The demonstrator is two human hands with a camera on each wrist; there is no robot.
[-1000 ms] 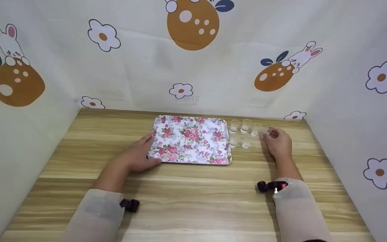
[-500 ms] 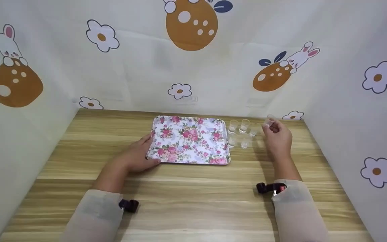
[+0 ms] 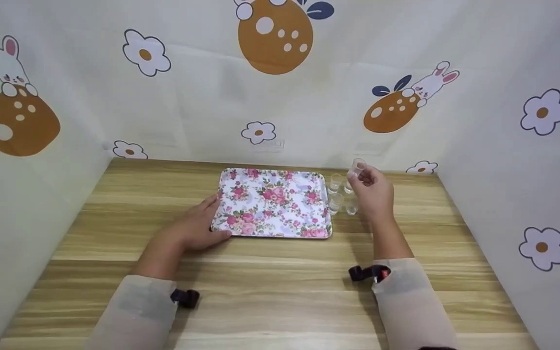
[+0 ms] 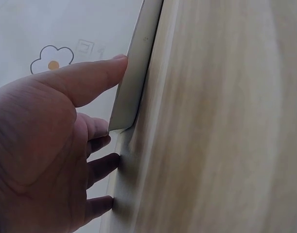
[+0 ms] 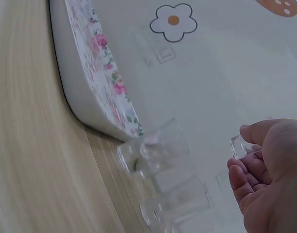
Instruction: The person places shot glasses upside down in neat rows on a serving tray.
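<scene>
Shows wood grain on the tabletop (image 3: 270,291), streaked light and dark from side to side. Carries, toward the back, a rectangular tray (image 3: 274,201), lying flat, white with pink flowers. To the right of the tray, just beside it, holds several small clear cups (image 3: 335,204), upright and close together.
</scene>
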